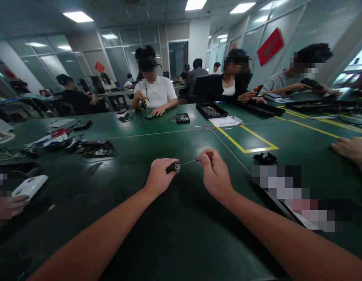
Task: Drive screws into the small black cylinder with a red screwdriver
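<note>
My left hand (161,175) is closed round a short black cylinder (173,167), whose round open end with a pale ring inside faces right. In my right hand (215,171) is a screwdriver (197,159) with a reddish-brown handle. Its thin metal shaft points left, and the tip is at or very near the cylinder's open end; whether it touches inside I cannot tell. Both hands are held above the green table (169,226). Most of the cylinder's body is hidden by my left fingers.
Tangled cables (96,147) and gloves (54,140) lie to the left. A white device (30,187) is by another person's hand at far left. Black parts trays (212,110) and a paper sheet (228,121) stand across the table. A small black item (265,158) sits at right. Several people work around.
</note>
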`<state>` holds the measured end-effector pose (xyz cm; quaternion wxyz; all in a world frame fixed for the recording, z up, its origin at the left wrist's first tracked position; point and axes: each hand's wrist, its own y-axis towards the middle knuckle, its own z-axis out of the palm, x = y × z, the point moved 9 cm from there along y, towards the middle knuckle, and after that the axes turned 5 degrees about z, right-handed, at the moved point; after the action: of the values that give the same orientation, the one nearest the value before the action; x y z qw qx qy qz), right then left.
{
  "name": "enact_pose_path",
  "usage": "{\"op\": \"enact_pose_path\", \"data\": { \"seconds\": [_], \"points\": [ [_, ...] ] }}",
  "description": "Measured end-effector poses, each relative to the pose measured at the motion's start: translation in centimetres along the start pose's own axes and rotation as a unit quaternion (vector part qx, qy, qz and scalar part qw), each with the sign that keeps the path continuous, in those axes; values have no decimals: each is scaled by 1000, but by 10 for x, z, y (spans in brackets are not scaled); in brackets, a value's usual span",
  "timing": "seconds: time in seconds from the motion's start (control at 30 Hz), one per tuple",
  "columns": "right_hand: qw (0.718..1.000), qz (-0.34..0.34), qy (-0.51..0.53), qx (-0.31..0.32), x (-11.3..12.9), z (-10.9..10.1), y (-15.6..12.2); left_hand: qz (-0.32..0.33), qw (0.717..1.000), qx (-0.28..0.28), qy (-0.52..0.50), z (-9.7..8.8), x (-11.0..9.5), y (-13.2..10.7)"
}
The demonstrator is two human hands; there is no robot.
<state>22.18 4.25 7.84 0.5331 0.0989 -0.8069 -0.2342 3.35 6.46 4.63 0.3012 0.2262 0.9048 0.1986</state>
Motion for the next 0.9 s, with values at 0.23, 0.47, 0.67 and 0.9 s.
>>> {"op": "enact_pose_path", "data": {
  "seconds": [0.23, 0.47, 0.67, 0.9],
  "points": [
    [999, -5, -9, 30, 2, 7, 0, 7, 1000, 5, -1, 0, 1, -1],
    [999, 12, -39, 12, 0, 1, 3, -5, 1000, 1, -3, 2, 6, 0],
    [999, 11, -47, 11, 0, 2, 3, -12, 1000, -1, -18, 3, 8, 0],
    [999, 9, -36, -10, 1, -3, 3, -56, 992, -61, -99, -7, 18, -1]
  ]
}}
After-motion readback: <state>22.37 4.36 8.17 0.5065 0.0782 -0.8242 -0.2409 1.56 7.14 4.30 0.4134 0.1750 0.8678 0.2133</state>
